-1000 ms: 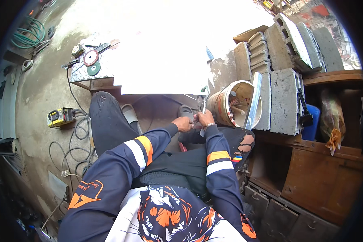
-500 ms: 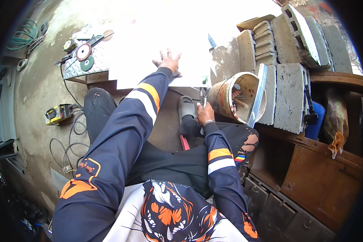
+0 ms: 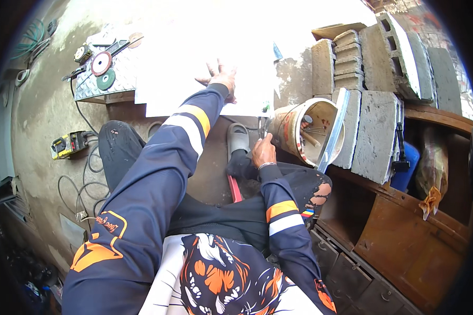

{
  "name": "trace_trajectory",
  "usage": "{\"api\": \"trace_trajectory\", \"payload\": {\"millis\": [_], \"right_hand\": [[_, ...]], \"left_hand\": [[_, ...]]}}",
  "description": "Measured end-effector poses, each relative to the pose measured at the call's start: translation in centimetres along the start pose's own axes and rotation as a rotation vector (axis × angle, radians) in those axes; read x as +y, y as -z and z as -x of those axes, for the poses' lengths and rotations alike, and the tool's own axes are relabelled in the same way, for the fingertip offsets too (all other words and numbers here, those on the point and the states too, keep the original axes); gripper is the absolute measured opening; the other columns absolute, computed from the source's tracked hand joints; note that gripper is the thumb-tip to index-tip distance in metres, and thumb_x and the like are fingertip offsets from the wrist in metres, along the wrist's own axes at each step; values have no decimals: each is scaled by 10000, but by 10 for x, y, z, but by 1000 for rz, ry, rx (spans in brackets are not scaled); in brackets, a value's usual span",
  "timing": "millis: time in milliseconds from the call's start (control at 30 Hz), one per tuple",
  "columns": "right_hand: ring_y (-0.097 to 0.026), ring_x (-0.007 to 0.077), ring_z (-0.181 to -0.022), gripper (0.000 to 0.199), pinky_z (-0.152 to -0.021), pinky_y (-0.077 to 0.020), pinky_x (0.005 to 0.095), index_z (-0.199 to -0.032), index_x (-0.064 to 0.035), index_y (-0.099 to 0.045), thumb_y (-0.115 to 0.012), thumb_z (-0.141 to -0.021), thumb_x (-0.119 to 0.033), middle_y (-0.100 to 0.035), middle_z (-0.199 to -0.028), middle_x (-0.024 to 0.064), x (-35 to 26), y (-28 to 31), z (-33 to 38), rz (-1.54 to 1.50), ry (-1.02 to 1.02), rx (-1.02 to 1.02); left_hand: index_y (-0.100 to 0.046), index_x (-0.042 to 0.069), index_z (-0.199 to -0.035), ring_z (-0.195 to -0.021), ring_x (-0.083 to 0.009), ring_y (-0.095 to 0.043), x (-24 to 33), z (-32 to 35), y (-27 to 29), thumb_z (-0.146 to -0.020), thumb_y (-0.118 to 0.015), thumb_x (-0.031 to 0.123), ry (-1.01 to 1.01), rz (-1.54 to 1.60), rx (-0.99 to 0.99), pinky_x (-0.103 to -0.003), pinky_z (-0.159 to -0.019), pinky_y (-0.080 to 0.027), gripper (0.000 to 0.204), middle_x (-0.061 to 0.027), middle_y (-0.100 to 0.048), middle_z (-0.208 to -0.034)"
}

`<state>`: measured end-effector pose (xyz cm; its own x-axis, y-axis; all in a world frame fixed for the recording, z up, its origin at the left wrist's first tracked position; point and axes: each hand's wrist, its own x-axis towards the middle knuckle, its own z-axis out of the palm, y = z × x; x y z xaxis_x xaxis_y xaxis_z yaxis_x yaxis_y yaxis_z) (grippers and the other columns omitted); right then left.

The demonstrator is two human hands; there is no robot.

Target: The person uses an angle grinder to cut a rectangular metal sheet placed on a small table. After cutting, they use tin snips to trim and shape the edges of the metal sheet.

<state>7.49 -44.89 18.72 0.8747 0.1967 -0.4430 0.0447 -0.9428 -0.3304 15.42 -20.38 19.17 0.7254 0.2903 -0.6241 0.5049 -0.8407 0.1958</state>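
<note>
A bright white sheet (image 3: 178, 89), partly washed out by glare, lies over a low surface in front of me. My left hand (image 3: 222, 80) rests open on it, fingers spread. Beyond the sheet's near right corner, my right hand (image 3: 264, 151) is closed around a slim metal hand tool (image 3: 262, 126). The tool points away from me and its far end meets the sheet's edge; its exact kind is hard to make out. A small green mark (image 3: 265, 107) shows on the sheet by that end.
At left, a patterned metal plate (image 3: 122, 79) carries grinding discs (image 3: 101, 63) and a tape measure (image 3: 82, 54). A yellow-black device (image 3: 70, 146) with cables is on the floor. To the right are a bucket (image 3: 289, 131) holding tools, a metal strip (image 3: 335, 128) and concrete blocks (image 3: 374, 136).
The whole view has shifted slightly. My left hand stays spread on the sheet, and my right hand keeps its grip on the metal tool at the sheet's edge.
</note>
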Motion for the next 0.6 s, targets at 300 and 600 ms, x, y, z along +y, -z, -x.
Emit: {"api": "trace_trajectory", "payload": {"millis": [300, 600], "right_hand": [[-607, 544, -961, 303, -838, -490, 566, -1046, 98, -388, -477, -928, -166, -602, -968, 416, -30, 51, -17, 120, -73, -202], [-699, 444, -781, 305, -649, -583, 465, -1027, 136, -344, -522, -915, -84, -648, -860, 365, 0, 70, -60, 574, 185, -764]], "left_hand": [[24, 434, -1531, -1428, -494, 188, 4, -7, 12, -680, -852, 463, 53, 53, -121, -865, -960, -161, 1222, -117, 236, -1594], [2, 436, -1531, -1439, -494, 145, 7, -3, 11, -642, -886, 427, 10, 70, -77, -851, -968, -193, 1257, -139, 214, -1597]]}}
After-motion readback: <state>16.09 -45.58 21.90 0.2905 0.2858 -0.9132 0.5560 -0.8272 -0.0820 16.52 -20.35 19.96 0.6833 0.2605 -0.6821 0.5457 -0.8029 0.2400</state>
